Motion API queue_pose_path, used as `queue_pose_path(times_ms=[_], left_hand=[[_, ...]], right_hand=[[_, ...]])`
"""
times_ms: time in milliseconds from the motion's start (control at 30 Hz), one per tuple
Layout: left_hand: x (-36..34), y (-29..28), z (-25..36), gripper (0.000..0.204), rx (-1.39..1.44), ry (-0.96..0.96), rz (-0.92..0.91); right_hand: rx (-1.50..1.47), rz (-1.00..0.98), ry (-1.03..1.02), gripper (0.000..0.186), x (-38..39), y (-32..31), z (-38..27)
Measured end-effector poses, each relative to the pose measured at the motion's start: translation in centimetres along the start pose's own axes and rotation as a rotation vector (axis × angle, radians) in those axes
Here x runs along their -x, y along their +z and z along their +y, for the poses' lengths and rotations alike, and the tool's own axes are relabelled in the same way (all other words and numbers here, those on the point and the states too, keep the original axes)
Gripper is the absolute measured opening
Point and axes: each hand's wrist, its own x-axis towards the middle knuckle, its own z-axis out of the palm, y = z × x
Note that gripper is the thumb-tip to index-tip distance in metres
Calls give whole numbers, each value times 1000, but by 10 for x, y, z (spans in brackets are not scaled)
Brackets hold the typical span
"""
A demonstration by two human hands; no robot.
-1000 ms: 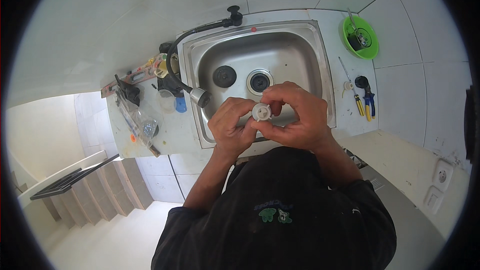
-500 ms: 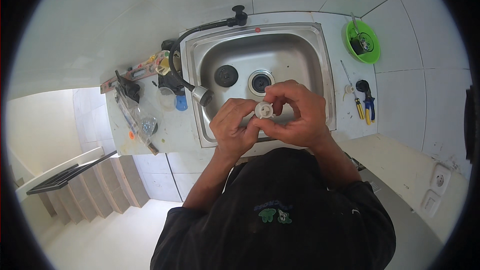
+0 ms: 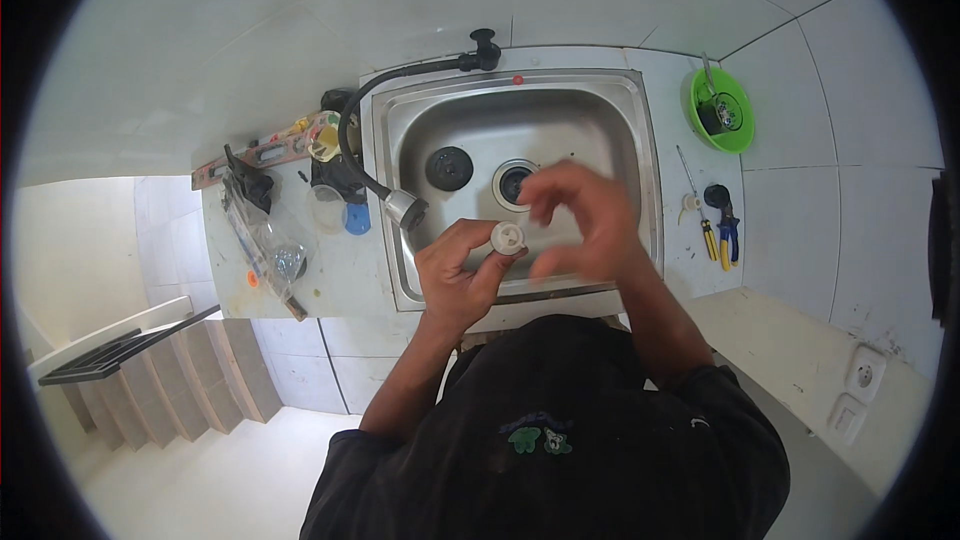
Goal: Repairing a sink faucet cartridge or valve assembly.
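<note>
White and round, a small fitting (image 3: 507, 237) sits pinched between the left hand's (image 3: 450, 278) thumb and fingertips. Just right of it, apart, the blurred right hand (image 3: 590, 225) holds thumb and fingers spread wide.

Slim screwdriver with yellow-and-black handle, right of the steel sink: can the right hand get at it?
Probably yes: the right hand is open and, though blurred, looks empty; only the sink's right rim and white counter separate it from the screwdriver handle.
</note>
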Motion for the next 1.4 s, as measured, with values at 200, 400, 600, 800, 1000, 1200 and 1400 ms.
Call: queue_pose_path(times_ms=[200, 400, 600, 800, 1000, 1200, 1400], left_hand=[[3, -7, 1, 17, 90, -79, 16], [10, -17, -4, 17, 59, -100, 54], [16, -17, -6, 19, 37, -125, 48], [9, -13, -5, 17, 53, -171, 15], [-4, 0, -7, 19, 198, -191, 86], [-18, 11, 4, 19, 241, -126, 75], [-22, 14, 16, 21, 148, -22, 27]], right_hand=[[615, 267, 186, 18, -77, -77, 136], [949, 68, 76, 22, -119, -90, 204], [970, -41, 182, 19, -125, -92, 216], [515, 217, 219, 17, -105, -89, 185], [-325, 278, 390, 19, -58, -45, 81], [-536, 170, 349, 20, -18, -25, 5], [-278, 135, 117, 22, -2, -26, -44]])
